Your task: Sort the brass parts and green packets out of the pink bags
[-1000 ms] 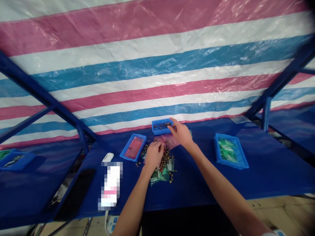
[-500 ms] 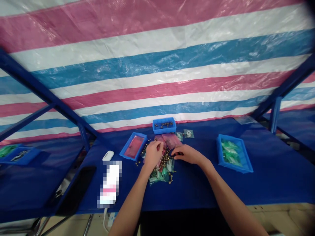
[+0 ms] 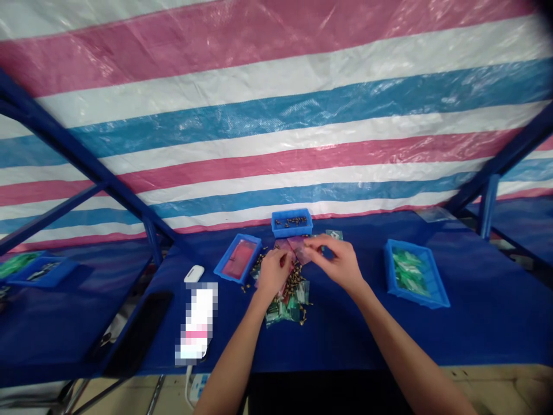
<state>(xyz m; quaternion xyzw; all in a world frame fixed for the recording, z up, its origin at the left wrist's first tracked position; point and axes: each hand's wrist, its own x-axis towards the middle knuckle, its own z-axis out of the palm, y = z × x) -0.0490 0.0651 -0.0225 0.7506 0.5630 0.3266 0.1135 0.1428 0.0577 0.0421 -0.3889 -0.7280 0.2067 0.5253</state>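
Note:
My left hand [image 3: 275, 272] is closed in a pinch at the edge of a pink plastic bag [image 3: 298, 248], above a heap of small brass-coloured fittings [image 3: 294, 280]. My right hand [image 3: 339, 259] reaches in from the other side, thumb and forefinger together at the bag's right part. What sits between those fingertips is too small to make out. Below the hands, small clear bags with green and white contents [image 3: 283, 311] lie at the near end of the heap. Part of the heap is hidden beneath my left hand.
A blue tray [image 3: 291, 231] with brass fittings stands behind; another blue tray [image 3: 219, 270] with pink bags is at left. On the right a blue tray [image 3: 432, 300] holds green bags. A black phone-like slab [image 3: 140, 331] and a white device [image 3: 194, 274] lie left.
My right hand has moved from the right side of the heap up and forward to the pink bag. My left hand stays near the bag. The view has shifted slightly.

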